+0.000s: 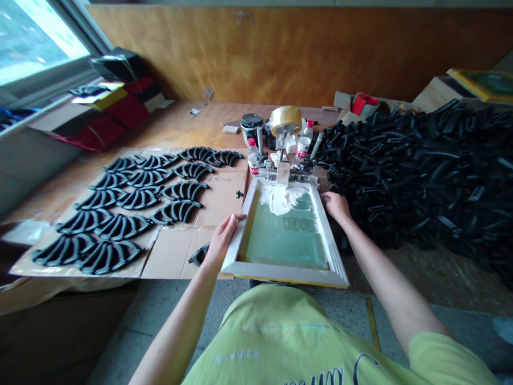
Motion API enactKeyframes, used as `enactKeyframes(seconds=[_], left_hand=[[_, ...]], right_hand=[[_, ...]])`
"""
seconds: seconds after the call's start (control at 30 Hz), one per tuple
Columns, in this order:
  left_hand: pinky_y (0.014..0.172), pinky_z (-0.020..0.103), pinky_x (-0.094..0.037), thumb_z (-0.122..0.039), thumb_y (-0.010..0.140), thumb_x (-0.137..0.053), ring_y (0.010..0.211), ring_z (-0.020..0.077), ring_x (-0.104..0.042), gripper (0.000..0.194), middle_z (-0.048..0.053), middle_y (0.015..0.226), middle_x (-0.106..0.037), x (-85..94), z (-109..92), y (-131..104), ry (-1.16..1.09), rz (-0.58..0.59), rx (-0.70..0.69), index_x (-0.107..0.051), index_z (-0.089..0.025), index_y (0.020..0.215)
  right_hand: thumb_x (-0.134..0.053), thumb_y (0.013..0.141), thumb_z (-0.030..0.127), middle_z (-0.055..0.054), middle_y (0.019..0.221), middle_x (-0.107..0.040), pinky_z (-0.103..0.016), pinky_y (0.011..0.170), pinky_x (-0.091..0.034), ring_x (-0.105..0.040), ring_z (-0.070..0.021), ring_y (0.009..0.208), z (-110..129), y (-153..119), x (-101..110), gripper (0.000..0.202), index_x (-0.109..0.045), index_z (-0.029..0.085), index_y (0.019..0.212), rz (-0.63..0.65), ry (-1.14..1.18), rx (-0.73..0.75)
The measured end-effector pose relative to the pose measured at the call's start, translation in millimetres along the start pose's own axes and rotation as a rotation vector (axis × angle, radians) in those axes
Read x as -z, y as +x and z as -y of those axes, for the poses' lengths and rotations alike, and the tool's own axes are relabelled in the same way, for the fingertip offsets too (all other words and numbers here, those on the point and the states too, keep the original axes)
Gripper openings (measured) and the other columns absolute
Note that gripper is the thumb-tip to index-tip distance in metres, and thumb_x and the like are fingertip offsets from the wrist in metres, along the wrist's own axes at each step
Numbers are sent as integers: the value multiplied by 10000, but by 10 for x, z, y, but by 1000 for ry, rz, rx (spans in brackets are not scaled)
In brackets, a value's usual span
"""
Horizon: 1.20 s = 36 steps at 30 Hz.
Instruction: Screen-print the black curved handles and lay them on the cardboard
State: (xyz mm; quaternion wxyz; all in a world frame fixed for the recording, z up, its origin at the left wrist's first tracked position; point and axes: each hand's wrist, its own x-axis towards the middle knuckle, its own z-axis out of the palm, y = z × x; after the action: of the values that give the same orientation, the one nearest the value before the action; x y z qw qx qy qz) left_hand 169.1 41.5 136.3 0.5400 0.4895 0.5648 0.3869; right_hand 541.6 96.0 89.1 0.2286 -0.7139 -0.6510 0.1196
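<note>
A screen printing frame [339,262] with pale rails and green mesh [280,240] lies in front of me, its near edge reaching past the table edge. White paste or film [282,199] covers the mesh's far end. My left hand [224,235] is closed at the left rail, fingertips against it. Beside the right rail, next to the heap of black parts, my right hand [336,206] has its fingers curled; what they pinch is hidden. Below my left hand lies a black curved part [199,254], partly covered by my wrist.
Rows of black curved parts [120,227] lie on cardboard [172,256] at left. A large heap of black parts [420,171] fills the right. Behind the frame stand a clamp [283,174], a tape roll [286,118], red-capped bottles [253,158] and a dark tub [251,127].
</note>
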Motion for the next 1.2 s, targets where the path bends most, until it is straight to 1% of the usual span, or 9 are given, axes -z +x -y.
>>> enactKeyframes(seconds=[0.07, 0.17, 0.33, 0.47, 0.7, 0.9, 1.0, 1.1, 1.2], left_hand=[[548, 215, -434, -616, 781, -594, 635, 135, -582, 690, 29, 828, -675, 1, 297, -21, -42, 80, 83, -561, -174, 1310], [538, 213, -427, -563, 772, -628, 614, 136, -577, 819, 5, 767, -648, -42, 649, 45, 1, 69, 115, -382, -196, 1461], [572, 231, -453, -538, 795, -604, 632, 143, -589, 694, 6, 759, -651, -86, 863, 129, 110, -1, 103, -486, -203, 1391], [611, 258, -486, -540, 768, -630, 681, 170, -624, 656, 27, 798, -684, -92, 881, 109, 64, -28, 108, -558, -190, 1318], [643, 261, -491, -553, 767, -626, 716, 175, -634, 644, 38, 843, -697, -98, 866, 99, 44, -23, 127, -574, -190, 1296], [574, 229, -456, -577, 771, -625, 641, 149, -613, 691, 32, 808, -689, -88, 819, 68, -14, 28, 145, -530, -186, 1332], [556, 228, -455, -576, 752, -646, 634, 155, -622, 716, 34, 798, -690, -99, 770, 57, -43, 29, 169, -519, -184, 1337], [551, 231, -459, -565, 744, -661, 624, 154, -618, 732, 33, 793, -690, -84, 639, 32, -47, 41, 192, -509, -173, 1344], [546, 226, -459, -565, 726, -683, 632, 152, -620, 774, 24, 807, -697, -18, 386, -14, -72, 83, 196, -488, -185, 1371]], right_hand=[[-530, 921, 225, -148, 1152, -635, -436, 932, -479, -591, -261, 1070, 120, 163, 59, 269, -617, 143, 1162, -98, -16, 10], [-671, 807, 212, -156, 1350, -506, -436, 1020, -414, -475, -288, 1239, 603, 419, -34, 533, -512, 152, 1313, -196, -55, 260], [-582, 820, 122, -135, 1137, -589, -351, 855, -453, -563, -246, 1003, 1195, 577, -341, 243, -615, 138, 1059, 33, -211, 365], [-503, 815, 51, -111, 959, -630, -318, 821, -421, -547, -226, 943, 1110, 282, -423, 181, -637, 137, 902, 159, -243, 458], [-539, 775, 47, -51, 874, -637, -275, 723, -379, -547, -195, 874, 1002, 12, -144, 176, -641, 179, 832, 354, -160, 760], [-499, 849, 95, -76, 912, -632, -292, 748, -397, -534, -220, 934, 1014, -107, -254, 167, -646, 173, 864, 171, -184, 645], [-506, 857, 99, -79, 935, -639, -300, 782, -421, -545, -222, 956, 961, -217, -281, 182, -663, 172, 913, 221, -121, 698], [-604, 842, 156, -37, 952, -636, -296, 796, -447, -577, -201, 916, 1009, -21, -222, 216, -662, 210, 1043, 233, -31, 620], [-696, 788, 172, -33, 1044, -603, -319, 840, -465, -587, -204, 934, 1156, 394, -149, 516, -575, 261, 1282, 170, -20, 488]])
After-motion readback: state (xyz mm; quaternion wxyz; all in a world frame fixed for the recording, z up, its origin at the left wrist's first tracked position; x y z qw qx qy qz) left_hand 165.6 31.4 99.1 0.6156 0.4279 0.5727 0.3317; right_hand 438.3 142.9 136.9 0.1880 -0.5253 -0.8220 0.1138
